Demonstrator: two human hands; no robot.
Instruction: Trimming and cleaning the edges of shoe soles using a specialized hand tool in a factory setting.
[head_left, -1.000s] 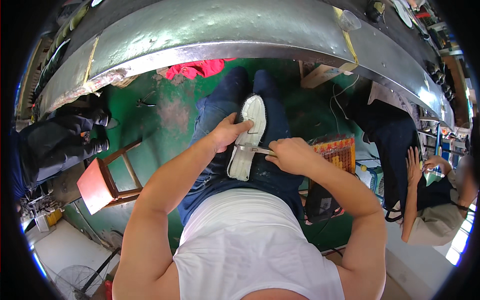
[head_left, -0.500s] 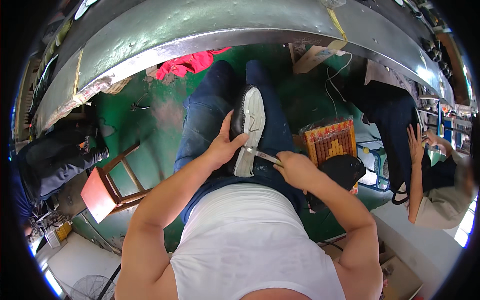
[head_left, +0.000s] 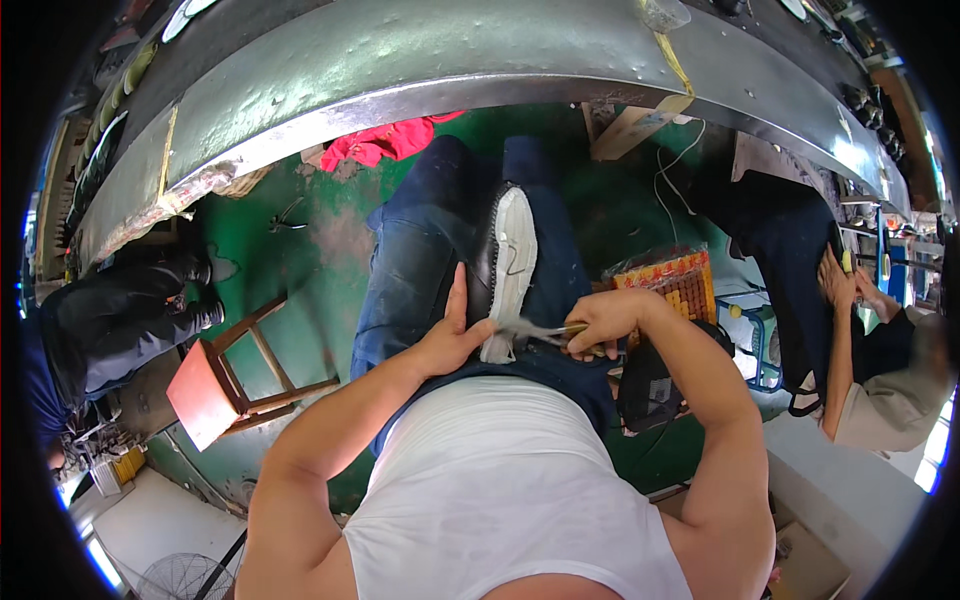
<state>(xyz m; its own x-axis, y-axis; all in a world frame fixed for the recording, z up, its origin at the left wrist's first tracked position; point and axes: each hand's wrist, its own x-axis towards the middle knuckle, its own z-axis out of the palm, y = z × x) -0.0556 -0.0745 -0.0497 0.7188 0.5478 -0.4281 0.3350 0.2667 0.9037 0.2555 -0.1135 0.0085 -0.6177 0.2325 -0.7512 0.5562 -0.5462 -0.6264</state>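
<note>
A black shoe (head_left: 482, 262) lies sole-up along my thighs, its toe pointing away from me. Its pale whitish underside (head_left: 516, 240) faces upward, with a thin dark curved strand across the middle. My left hand (head_left: 452, 338) holds the shoe by its near end, thumb against the edge of the underside and a finger stretched along the black side. From the right, my right hand (head_left: 607, 320) is wrapped around a slim metal hand tool (head_left: 540, 329). The tool's tip is at the shoe's near end, smeared by motion; its exact kind cannot be made out.
A metal-edged workbench (head_left: 420, 75) curves across in front. A red-seated wooden stool (head_left: 205, 395) lies to the left, and a metal tool (head_left: 288, 215) on the green floor. Right are a beaded seat mat (head_left: 680, 285), a black bag (head_left: 650, 390) and a co-worker's hands (head_left: 838, 280).
My right hand and the tool have shifted nearer to me along the shoe, toward its near end. My left hand has also slid slightly nearer. The co-worker's hands have come closer together.
</note>
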